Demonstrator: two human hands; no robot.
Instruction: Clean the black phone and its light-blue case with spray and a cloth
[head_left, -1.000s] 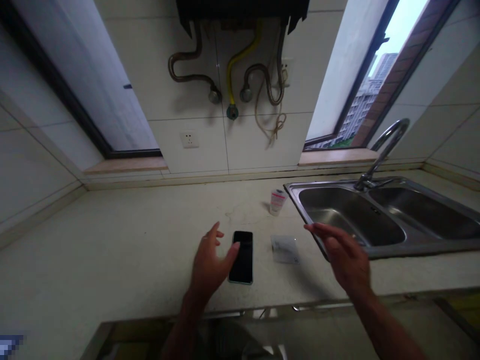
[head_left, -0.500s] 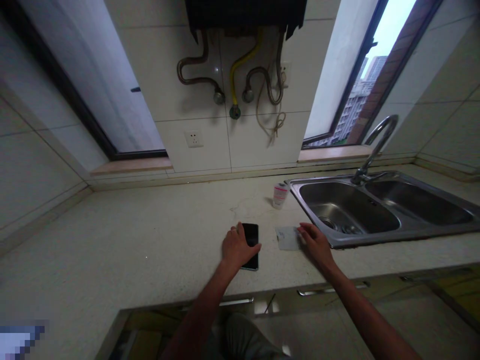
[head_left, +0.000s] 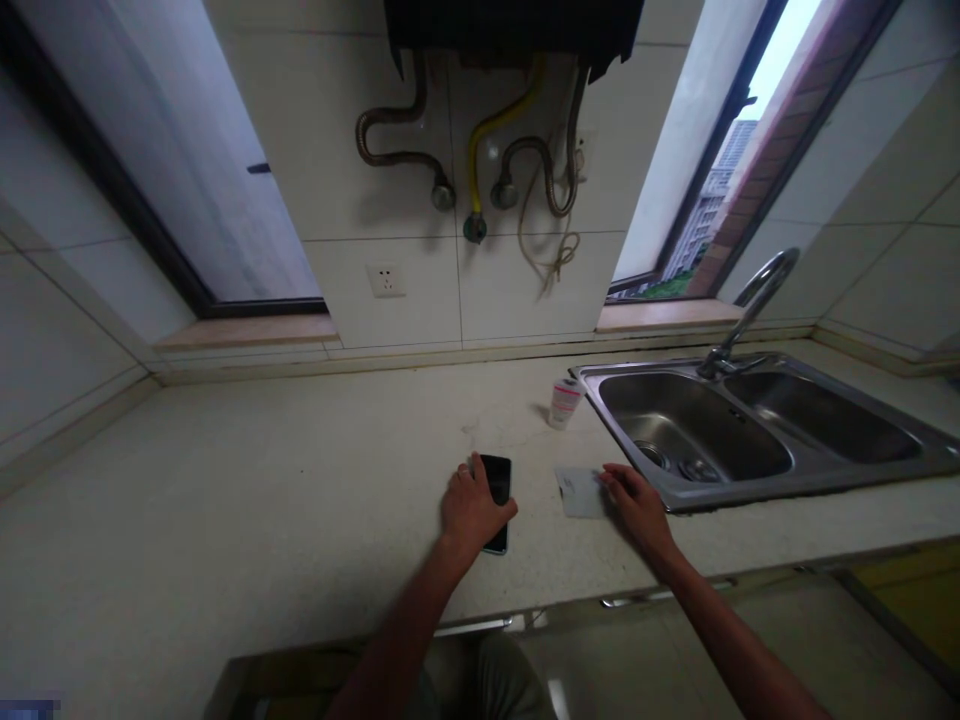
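Note:
A dark smartphone (head_left: 498,484) lies flat on the pale counter, screen up. My left hand (head_left: 472,508) spans it, thumb at the right edge and fingers along the left and top, covering part of the screen. To its right is a thin, flat, greyish-white packet or sheet (head_left: 581,494) on the counter. My right hand (head_left: 637,508) pinches that sheet's right end between thumb and fingers. Behind the sheet, near the sink's left corner, stands a small white cup (head_left: 564,404) with pink bands.
A double-bowl steel sink (head_left: 630,465) with a chrome faucet (head_left: 757,290) occupies the right side. Hoses and a yellow pipe (head_left: 474,160) hang below a black appliance (head_left: 514,30) on the tiled wall. Drawer handles (head_left: 480,627) line the counter's front edge.
My view has tilted slightly, so the scene sits a little differently in the picture. Both hands keep their grips, with the smartphone and sheet in nearly the same places on the counter.

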